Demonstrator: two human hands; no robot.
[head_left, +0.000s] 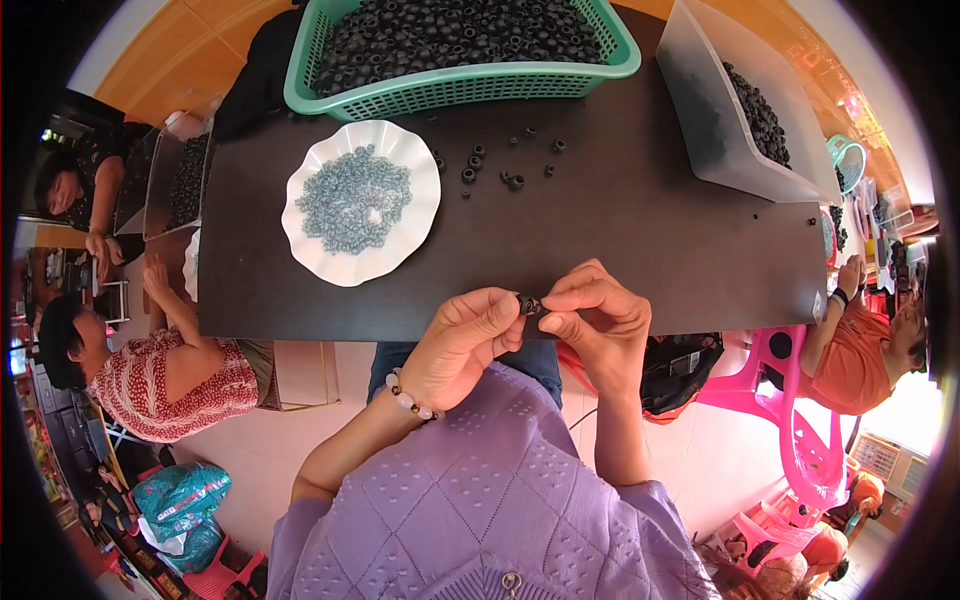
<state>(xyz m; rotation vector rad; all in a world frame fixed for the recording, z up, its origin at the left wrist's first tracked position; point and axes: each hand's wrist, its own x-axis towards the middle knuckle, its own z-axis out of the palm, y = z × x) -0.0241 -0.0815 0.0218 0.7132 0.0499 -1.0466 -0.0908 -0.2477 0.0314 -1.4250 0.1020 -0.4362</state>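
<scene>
Nearest the camera, at 6 o'clock, the person's lilac knitted top (490, 490) fills the lower frame, with both forearms rising from it. The left hand (465, 345), with a bead bracelet (410, 398) at the wrist, and the right hand (600, 322) meet just below centre, over the near edge of the black tabletop (640, 240). Both hands are pinched together on one small black ring part (528, 304), thumb and fingertips of each closed on it from opposite sides; whether a second piece sits inside it cannot be told. Beyond the hands, at 11 o'clock from them, a white scalloped dish (310, 250) holds a heap of small pale blue-grey pieces (352, 198). At 12 o'clock a few loose black rings (500, 165) lie scattered on the tabletop. Farther, at the far edge, a green mesh basket (440, 95) is heaped with black rings, and at 1 o'clock a translucent bin (700, 110) holds more. Judgement: with both stocks still large and one part in hand, much of the work appears to remain.
</scene>
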